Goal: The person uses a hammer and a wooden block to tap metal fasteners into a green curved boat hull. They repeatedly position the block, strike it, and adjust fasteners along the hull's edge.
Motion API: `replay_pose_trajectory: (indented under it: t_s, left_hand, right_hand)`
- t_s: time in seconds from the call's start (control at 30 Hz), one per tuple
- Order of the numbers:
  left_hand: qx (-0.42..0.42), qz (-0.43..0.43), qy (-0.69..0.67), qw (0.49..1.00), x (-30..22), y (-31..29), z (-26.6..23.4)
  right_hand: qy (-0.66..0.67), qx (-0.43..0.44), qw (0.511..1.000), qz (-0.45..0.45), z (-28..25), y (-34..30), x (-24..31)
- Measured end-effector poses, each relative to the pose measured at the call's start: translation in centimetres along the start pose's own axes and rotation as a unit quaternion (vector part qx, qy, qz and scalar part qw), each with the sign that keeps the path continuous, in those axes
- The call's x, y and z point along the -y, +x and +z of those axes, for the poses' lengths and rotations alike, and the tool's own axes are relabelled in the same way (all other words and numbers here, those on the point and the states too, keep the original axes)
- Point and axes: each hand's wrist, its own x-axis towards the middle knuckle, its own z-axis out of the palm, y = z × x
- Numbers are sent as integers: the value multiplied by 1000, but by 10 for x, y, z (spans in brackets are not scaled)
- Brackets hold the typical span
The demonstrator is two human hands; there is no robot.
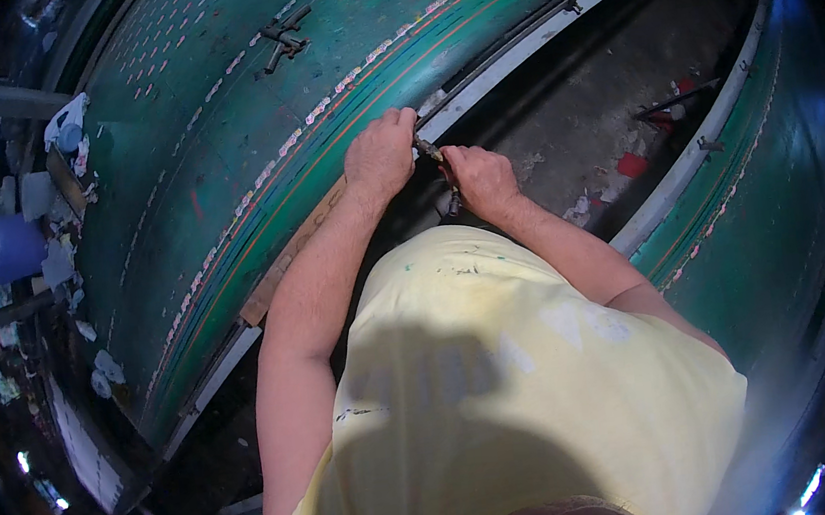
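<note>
My left hand [384, 155] is at the near edge of a long green table [248, 124], its fingers curled in by the metal edge rail [498, 67]. What those fingers hold is hidden. Just right of it, my right hand [483, 180] is closed around a small dark tool with a reddish handle, whose exact kind is unclear. Between both hands a small metal fitting [429, 147] shows at the rail. Left of my left forearm, a wooden strip [283, 269] lies along the table edge.
A dark metal bracket [285, 44] lies on the green table. A purple bucket [17, 247] stands among clutter at the left. A second green table [732, 234] runs along the right. In the aisle between, a red piece [632, 165] and scraps lie on the floor [560, 131].
</note>
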Motion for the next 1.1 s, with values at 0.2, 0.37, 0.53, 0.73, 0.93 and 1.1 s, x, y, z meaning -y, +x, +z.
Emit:
replay_pose_trajectory:
  t_s: [0.2,0.37,0.53,0.73,0.93,1.1]
  left_hand:
    - [4,0,3,1000,-1,6,-5]
    - [18,-14,2,1000,-2,7,-6]
    - [23,-20,-5,1000,-1,6,-7]
    - [31,-12,-64,997,2,5,-15]
    - [9,-6,-87,996,6,0,-15]
    - [-1,-11,-88,996,8,0,-12]
  right_hand:
    - [249,-71,961,95,39,1,-6]
    - [764,140,523,351,51,2,-19]
    - [774,149,514,339,33,2,-9]
    - [377,39,916,130,42,-22,-29]
    - [201,47,973,101,-8,7,-3]
    - [64,103,988,96,-21,11,5]
